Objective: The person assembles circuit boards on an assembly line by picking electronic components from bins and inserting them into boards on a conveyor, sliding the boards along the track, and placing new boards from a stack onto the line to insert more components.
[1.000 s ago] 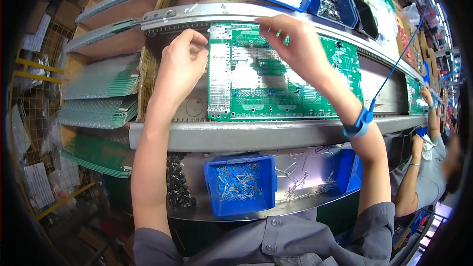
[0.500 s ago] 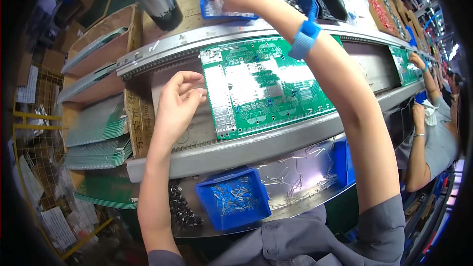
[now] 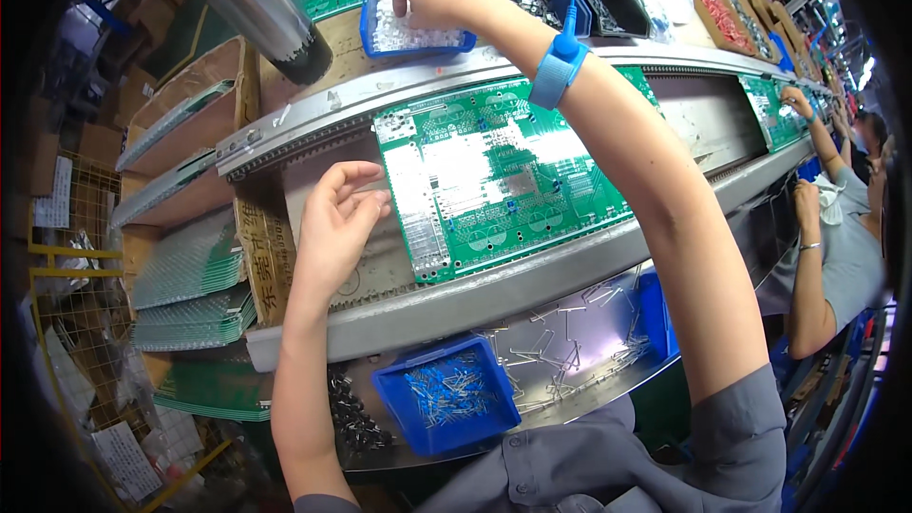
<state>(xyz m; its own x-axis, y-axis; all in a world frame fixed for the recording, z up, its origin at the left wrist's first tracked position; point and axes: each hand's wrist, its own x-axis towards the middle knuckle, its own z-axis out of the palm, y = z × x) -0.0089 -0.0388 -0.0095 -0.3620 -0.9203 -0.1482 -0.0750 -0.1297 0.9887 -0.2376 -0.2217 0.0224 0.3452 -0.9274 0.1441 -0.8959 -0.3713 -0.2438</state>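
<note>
A green circuit board [image 3: 532, 214] with a few small blue parts lies between the metal rails in front of me. Beside its left edge is my left hand [image 3: 340, 218], its fingers loosely bent and apart, with nothing visible in them. My right arm reaches across the board, and a blue strap with a cord circles its wrist. Over a blue bin [image 3: 369, 24] of small white plastic parts [image 3: 413, 30], my right hand [image 3: 432, 0] has its fingers curled down. Its fingertips are partly hidden, so what they grip does not show.
A steel tumbler [image 3: 256, 9] stands at the back left. Boards are stacked in a cardboard rack [image 3: 261, 256] at left. A blue bin [image 3: 446, 394] of blue leaded parts sits nearer me, beside loose metal pins [image 3: 570, 332]. A co-worker's hand [image 3: 796, 102] is at another board.
My right hand has risen slightly in the bin, and more of the white parts show. My left hand stays beside the board. The whole view has shifted a little.
</note>
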